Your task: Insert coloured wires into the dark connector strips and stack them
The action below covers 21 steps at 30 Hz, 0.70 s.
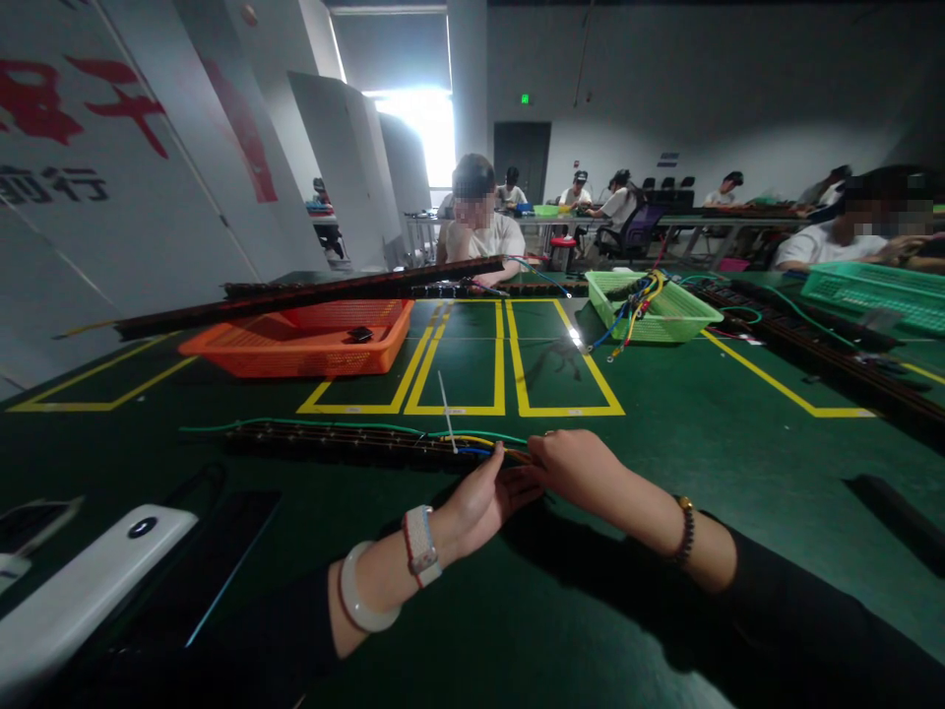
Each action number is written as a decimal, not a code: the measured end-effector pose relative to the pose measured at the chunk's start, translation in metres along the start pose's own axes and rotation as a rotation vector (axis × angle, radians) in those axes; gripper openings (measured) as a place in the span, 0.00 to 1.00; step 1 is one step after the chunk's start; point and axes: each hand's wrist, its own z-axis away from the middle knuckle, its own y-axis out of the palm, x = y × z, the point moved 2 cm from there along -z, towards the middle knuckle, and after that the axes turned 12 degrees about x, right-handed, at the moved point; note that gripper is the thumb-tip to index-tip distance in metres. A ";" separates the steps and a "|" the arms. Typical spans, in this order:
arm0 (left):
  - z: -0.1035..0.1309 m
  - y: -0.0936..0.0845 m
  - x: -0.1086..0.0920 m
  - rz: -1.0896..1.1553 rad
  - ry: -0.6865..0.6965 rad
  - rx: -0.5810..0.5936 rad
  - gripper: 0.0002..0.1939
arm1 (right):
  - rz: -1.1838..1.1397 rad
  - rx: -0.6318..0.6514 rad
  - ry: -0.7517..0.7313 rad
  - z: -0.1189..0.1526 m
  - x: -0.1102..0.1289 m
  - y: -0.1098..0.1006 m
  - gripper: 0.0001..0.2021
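Note:
A long dark strip (340,446) lies crosswise on the green table, with a green wire (295,424) running along its far side. Blue, yellow and brown wires (472,443) come off its right end. My left hand (479,502) holds this bundle between a raised thumb and the fingers beneath. Against its fingertips, my right hand (580,468) is closed around the wires' right part, which it hides. A white cable tie (446,409) sits around the wires just left of my left thumb, its tail sticking up.
An orange basket (295,359) stands beyond the strip, with another long strip (317,290) across it. A light green basket (657,320) with wires is at back right. A white device (89,581) and a dark flat panel (214,561) lie front left. A person (479,222) sits opposite.

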 end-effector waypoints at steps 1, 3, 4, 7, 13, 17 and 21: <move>0.000 0.001 0.000 0.002 0.000 -0.004 0.14 | 0.014 0.014 0.010 0.000 0.001 0.000 0.10; 0.001 0.001 0.000 0.002 0.015 -0.011 0.14 | 0.023 0.037 0.033 -0.001 0.000 0.001 0.09; 0.001 0.002 0.000 0.001 0.027 -0.014 0.13 | 0.025 0.036 0.045 -0.002 -0.001 0.000 0.10; 0.000 0.002 0.000 -0.025 0.065 -0.021 0.11 | 0.044 -0.028 0.095 -0.005 -0.006 0.000 0.11; 0.000 0.003 0.001 -0.124 0.059 -0.014 0.15 | 0.009 -0.049 0.048 -0.016 -0.015 0.010 0.09; 0.000 0.001 0.000 -0.155 0.022 -0.035 0.17 | -0.078 -0.003 -0.033 -0.023 -0.020 0.018 0.09; -0.001 0.000 0.001 -0.145 0.001 -0.007 0.18 | -0.144 0.038 -0.076 -0.027 -0.025 0.020 0.08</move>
